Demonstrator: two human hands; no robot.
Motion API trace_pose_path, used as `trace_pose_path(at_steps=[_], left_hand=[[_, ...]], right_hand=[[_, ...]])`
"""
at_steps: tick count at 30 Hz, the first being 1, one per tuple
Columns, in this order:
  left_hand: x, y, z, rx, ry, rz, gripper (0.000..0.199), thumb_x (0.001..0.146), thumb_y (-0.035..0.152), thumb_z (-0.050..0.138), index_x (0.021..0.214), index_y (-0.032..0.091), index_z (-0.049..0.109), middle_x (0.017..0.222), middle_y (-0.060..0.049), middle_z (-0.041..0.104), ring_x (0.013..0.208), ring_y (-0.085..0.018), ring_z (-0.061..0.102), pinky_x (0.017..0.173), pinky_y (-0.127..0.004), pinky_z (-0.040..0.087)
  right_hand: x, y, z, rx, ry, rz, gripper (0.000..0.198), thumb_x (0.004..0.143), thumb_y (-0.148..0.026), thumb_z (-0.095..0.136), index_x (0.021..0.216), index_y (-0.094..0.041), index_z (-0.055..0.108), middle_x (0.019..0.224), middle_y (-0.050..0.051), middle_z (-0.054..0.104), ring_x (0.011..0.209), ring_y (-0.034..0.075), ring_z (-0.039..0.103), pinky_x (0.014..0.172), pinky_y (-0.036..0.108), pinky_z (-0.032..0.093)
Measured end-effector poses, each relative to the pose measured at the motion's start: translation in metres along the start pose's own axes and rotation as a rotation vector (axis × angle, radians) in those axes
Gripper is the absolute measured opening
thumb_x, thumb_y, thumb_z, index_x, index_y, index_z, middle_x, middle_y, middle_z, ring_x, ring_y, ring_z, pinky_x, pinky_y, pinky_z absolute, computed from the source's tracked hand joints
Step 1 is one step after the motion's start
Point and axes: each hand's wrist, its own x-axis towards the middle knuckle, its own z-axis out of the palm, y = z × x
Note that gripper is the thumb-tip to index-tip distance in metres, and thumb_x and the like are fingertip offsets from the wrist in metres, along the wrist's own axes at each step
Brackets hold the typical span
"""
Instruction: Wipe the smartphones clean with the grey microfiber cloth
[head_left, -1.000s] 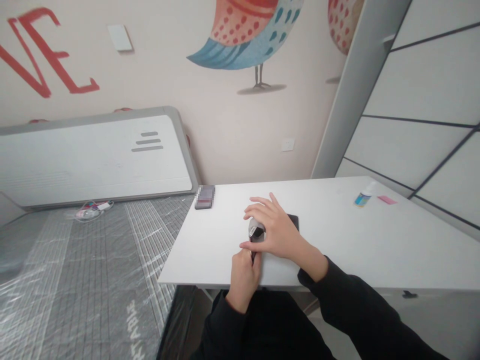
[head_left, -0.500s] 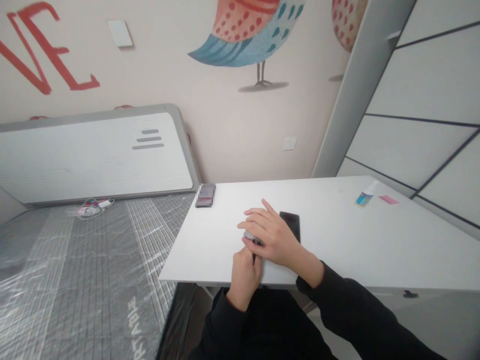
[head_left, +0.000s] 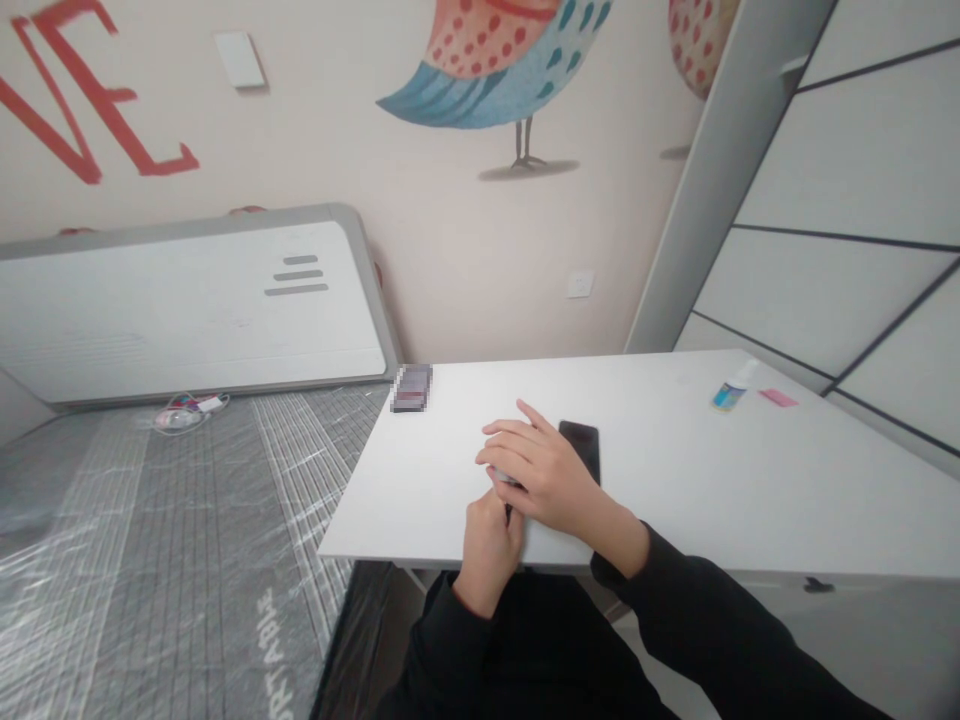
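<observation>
My left hand (head_left: 491, 535) is closed in a fist near the table's front edge, thumb up, around a small dark and light grey object (head_left: 506, 477). Only a pale upper part and a bit of dark below it show, so its kind cannot be told. Over that object reaches my right hand (head_left: 551, 470), its fingers stretched out to the left and slightly apart, hiding most of it. A black phone (head_left: 582, 445) lies on the white table (head_left: 675, 460) just behind my right hand, partly covered by the wrist.
On the table's right are a bottle with a blue label (head_left: 729, 394) and a pink slip (head_left: 778, 398). A blurred-out box (head_left: 412, 388) sits at the far left corner. Cables (head_left: 187, 412) lie on the plastic-covered surface (head_left: 187, 560) to the left. A painted wall stands behind.
My right hand has shifted slightly, and its fingers now cover more of the small object. The left hand stays in place. The view has tilted very slightly.
</observation>
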Motion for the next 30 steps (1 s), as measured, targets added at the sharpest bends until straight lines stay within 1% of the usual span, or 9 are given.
trace_pose_path(at_steps=[2, 5, 10, 14, 17, 22, 25, 28, 30], left_hand=[[0.001, -0.001, 0.0, -0.004, 0.002, -0.003, 0.021, 0.094, 0.019, 0.043, 0.084, 0.019, 0.062, 0.074, -0.01, 0.074, 0.067, -0.025, 0.073, 0.059, -0.029, 0.051], [0.002, -0.002, 0.0, -0.007, 0.004, -0.008, 0.025, 0.096, 0.022, 0.041, 0.08, 0.019, 0.06, 0.07, -0.009, 0.073, 0.064, -0.025, 0.072, 0.057, -0.029, 0.05], [0.001, 0.0, 0.0, -0.007, -0.009, -0.017, 0.021, 0.093, 0.018, 0.043, 0.089, 0.018, 0.063, 0.076, -0.01, 0.075, 0.07, -0.025, 0.074, 0.06, -0.03, 0.052], [0.001, 0.001, 0.0, -0.005, -0.016, -0.014, 0.02, 0.09, 0.016, 0.045, 0.093, 0.018, 0.064, 0.084, -0.012, 0.077, 0.075, -0.027, 0.076, 0.062, -0.03, 0.053], [0.001, 0.0, 0.0, -0.012, -0.009, -0.019, 0.02, 0.092, 0.017, 0.044, 0.089, 0.018, 0.064, 0.079, -0.012, 0.076, 0.071, -0.026, 0.075, 0.06, -0.03, 0.052], [0.002, 0.0, 0.002, -0.027, 0.007, -0.029, 0.023, 0.095, 0.02, 0.043, 0.084, 0.018, 0.063, 0.075, -0.011, 0.075, 0.069, -0.026, 0.074, 0.061, -0.03, 0.051], [0.001, 0.0, 0.002, -0.026, 0.002, -0.027, 0.022, 0.094, 0.018, 0.043, 0.089, 0.018, 0.064, 0.078, -0.011, 0.076, 0.072, -0.025, 0.075, 0.062, -0.03, 0.052], [0.0, 0.0, 0.002, -0.02, -0.008, -0.02, 0.021, 0.091, 0.017, 0.045, 0.091, 0.018, 0.065, 0.081, -0.011, 0.076, 0.074, -0.026, 0.075, 0.063, -0.03, 0.052], [0.0, -0.001, 0.001, -0.02, -0.01, -0.015, 0.021, 0.09, 0.018, 0.045, 0.091, 0.017, 0.065, 0.082, -0.013, 0.076, 0.074, -0.027, 0.075, 0.062, -0.031, 0.052]], right_hand=[[0.0, 0.005, -0.002, -0.025, 0.001, 0.12, 0.015, 0.094, -0.034, 0.061, 0.101, -0.022, 0.066, 0.1, 0.007, 0.075, 0.116, 0.028, 0.066, 0.119, 0.061, 0.031], [0.0, 0.008, -0.005, -0.086, -0.004, 0.278, 0.042, 0.082, -0.056, 0.072, 0.103, -0.02, 0.064, 0.103, 0.011, 0.074, 0.118, 0.037, 0.063, 0.117, 0.072, 0.024], [0.002, -0.002, -0.003, -0.058, -0.024, 0.185, 0.011, 0.092, -0.031, 0.058, 0.094, -0.021, 0.064, 0.095, 0.008, 0.073, 0.11, 0.029, 0.066, 0.12, 0.063, 0.03], [0.004, -0.006, -0.001, -0.016, -0.018, 0.003, 0.024, 0.095, -0.011, 0.044, 0.094, -0.022, 0.065, 0.088, 0.003, 0.073, 0.094, 0.019, 0.068, 0.118, 0.05, 0.038], [0.004, -0.002, -0.002, -0.032, -0.034, 0.092, 0.012, 0.096, -0.023, 0.053, 0.101, -0.021, 0.064, 0.095, 0.005, 0.073, 0.098, 0.023, 0.067, 0.118, 0.054, 0.036], [0.002, 0.002, -0.004, -0.174, -0.006, 0.357, 0.038, 0.083, -0.055, 0.069, 0.096, -0.02, 0.061, 0.094, 0.011, 0.069, 0.098, 0.033, 0.064, 0.114, 0.069, 0.032], [0.002, -0.001, -0.002, -0.109, 0.014, 0.204, 0.012, 0.092, -0.033, 0.057, 0.088, -0.022, 0.06, 0.087, 0.007, 0.069, 0.095, 0.027, 0.065, 0.116, 0.059, 0.036], [0.003, -0.007, 0.001, -0.062, 0.031, 0.018, 0.018, 0.094, -0.013, 0.047, 0.088, -0.022, 0.062, 0.084, 0.004, 0.071, 0.094, 0.021, 0.067, 0.113, 0.046, 0.042], [0.004, -0.009, 0.002, -0.054, 0.039, 0.017, 0.019, 0.094, -0.012, 0.047, 0.089, -0.022, 0.063, 0.085, 0.003, 0.071, 0.094, 0.02, 0.067, 0.112, 0.044, 0.043]])
